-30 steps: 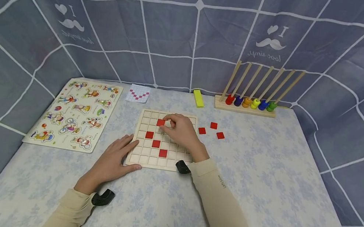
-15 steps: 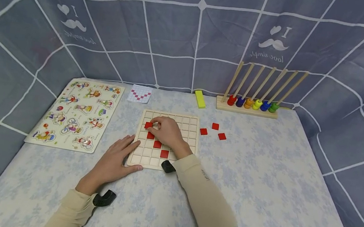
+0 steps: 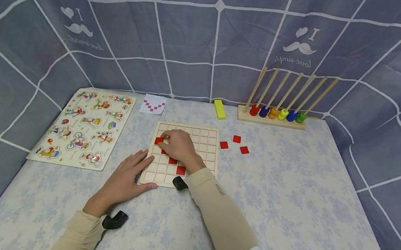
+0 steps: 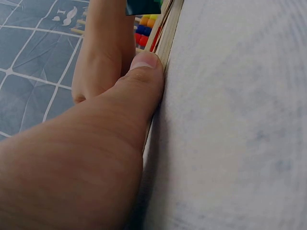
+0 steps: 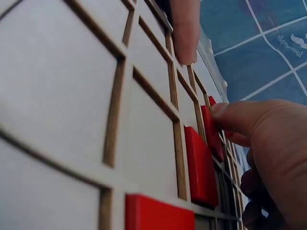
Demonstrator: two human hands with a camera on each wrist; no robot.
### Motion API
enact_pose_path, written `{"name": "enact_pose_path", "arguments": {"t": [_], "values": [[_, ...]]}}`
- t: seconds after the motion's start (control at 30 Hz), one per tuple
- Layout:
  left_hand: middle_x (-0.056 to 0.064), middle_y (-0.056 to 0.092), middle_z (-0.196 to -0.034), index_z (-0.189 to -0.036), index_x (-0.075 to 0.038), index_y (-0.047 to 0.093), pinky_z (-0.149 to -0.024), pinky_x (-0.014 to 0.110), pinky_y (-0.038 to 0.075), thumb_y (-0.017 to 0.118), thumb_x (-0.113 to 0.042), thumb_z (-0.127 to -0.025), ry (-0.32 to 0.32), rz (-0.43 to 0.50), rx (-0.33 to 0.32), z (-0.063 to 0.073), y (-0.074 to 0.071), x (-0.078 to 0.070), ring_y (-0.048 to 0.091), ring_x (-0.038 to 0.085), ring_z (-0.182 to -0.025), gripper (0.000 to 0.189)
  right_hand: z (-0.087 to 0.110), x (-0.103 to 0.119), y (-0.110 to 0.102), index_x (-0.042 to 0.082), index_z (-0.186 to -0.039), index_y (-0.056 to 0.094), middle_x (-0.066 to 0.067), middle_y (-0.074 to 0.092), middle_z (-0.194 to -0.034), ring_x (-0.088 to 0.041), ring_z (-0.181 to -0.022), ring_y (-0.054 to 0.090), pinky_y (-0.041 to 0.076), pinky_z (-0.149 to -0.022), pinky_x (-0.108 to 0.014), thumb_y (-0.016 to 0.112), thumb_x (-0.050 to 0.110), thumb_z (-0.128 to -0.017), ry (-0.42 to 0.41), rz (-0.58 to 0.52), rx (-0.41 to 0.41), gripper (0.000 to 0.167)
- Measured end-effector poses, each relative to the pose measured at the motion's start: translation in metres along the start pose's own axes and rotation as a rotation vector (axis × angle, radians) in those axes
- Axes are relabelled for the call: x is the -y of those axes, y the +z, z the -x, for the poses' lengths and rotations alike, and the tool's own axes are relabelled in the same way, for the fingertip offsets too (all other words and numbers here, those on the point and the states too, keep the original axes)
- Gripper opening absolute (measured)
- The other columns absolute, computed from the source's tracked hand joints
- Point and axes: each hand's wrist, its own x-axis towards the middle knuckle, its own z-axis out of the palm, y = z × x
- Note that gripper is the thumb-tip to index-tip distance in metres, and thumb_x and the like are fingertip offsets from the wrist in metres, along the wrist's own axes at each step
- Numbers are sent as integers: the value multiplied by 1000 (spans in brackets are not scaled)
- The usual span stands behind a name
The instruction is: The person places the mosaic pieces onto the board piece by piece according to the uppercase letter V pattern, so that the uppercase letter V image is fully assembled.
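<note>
My right hand (image 3: 180, 146) pinches a small red square tile (image 3: 159, 141) at the left side of a wooden grid board (image 3: 207, 142). Red tiles (image 3: 181, 170) sit in a diagonal line of cells below it, partly covered by this hand. In the right wrist view the thumb and index finger are at the far tile (image 5: 211, 100), beyond other red tiles (image 5: 200, 165). My left hand (image 3: 125, 178) rests at the board's lower left corner with its fingers straight. The left wrist view has its thumb (image 4: 139, 79) against the board's edge.
Several things surround the board: loose red tiles (image 3: 237, 139) to its right, a pattern card (image 3: 153, 104) and a yellow block (image 3: 219, 109) behind, a picture puzzle board (image 3: 86, 129) at left. A pegged bead rack (image 3: 271, 122) stands at back right, before a tile-patterned curtain (image 3: 195, 31).
My right hand has moved left and slightly nearer across the board, carrying the red tile from the upper part to the left column. The left hand has stayed at the corner.
</note>
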Motion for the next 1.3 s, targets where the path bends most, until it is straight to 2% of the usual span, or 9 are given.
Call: {"name": "enact_pose_path", "arguments": {"t": [0.27, 0.43, 0.73, 0.97, 1.0, 1.07, 1.17, 1.23, 1.3], "values": [[15, 30, -167, -157, -14, 42, -124, 62, 22, 78, -54, -85, 0, 0, -2, 0, 0, -1, 25, 40, -155, 91, -1, 9, -2, 22, -125, 75, 9, 79, -108, -14, -109, 70, 49, -110, -39, 67, 37, -98, 46, 61, 8, 32], [16, 30, -167, -157, -13, 42, -124, 62, 22, 79, -53, -85, 7, 4, -2, -1, -2, -2, 25, 40, -155, 91, -2, 11, -3, 24, -124, 75, 9, 78, -109, -17, -108, 70, 47, -113, -41, 68, 37, -98, 83, 54, 5, 30], [15, 30, -167, -157, -13, 42, -124, 62, 22, 78, -55, -85, 5, 4, -2, 0, -1, 1, 25, 40, -155, 91, 0, 19, -2, 21, -125, 75, 5, 79, -111, -15, -85, 71, 58, -86, -30, 68, 30, -97, 148, -15, 7, 30], [14, 29, -168, -158, -15, 41, -125, 60, 22, 77, -57, -85, 8, 4, -7, 0, 0, 2, 25, 39, -155, 92, 3, 21, -3, 23, -128, 74, 5, 79, -110, -17, -96, 72, 54, -101, -36, 69, 35, -98, 169, -35, 1, 33], [14, 30, -168, -158, -15, 41, -125, 60, 22, 77, -57, -84, 6, 4, -7, 0, 1, 2, 25, 39, -155, 92, 4, 19, -2, 22, -129, 73, 5, 78, -112, -16, -98, 71, 55, -98, -35, 69, 36, -97, 166, -62, -6, 34], [14, 30, -168, -158, -15, 41, -125, 60, 22, 77, -57, -84, -1, 5, -2, 0, 1, 1, 25, 38, -155, 92, 6, 12, -2, 21, -130, 72, 3, 77, -96, -14, -82, 68, 56, -80, -28, 70, 37, -97, 165, -136, -31, 37], [14, 29, -168, -158, -14, 41, -125, 60, 22, 78, -57, -84, -12, 5, 4, 0, 2, 0, 25, 38, -156, 92, 12, -3, -6, 18, -129, 72, 2, 64, -77, -11, -61, 53, 43, -57, -22, 72, 37, -96, 165, -274, -91, 39], [13, 29, -168, -158, -14, 41, -125, 60, 23, 78, -56, -84, -19, 6, 7, 0, 1, -1, 24, 38, -156, 93, 17, -16, -13, 16, -128, 72, 1, 51, -67, -11, -54, 40, 35, -53, -23, 73, 36, -95, 163, -344, -129, 39], [14, 29, -168, -158, -14, 40, -125, 61, 23, 78, -55, -84, -18, 0, 7, 0, 1, -1, 24, 38, -156, 93, 24, -33, -23, 15, -128, 73, 1, 50, -68, -12, -57, 39, 37, -57, -24, 75, 36, -94, 159, -376, -161, 40]]}}
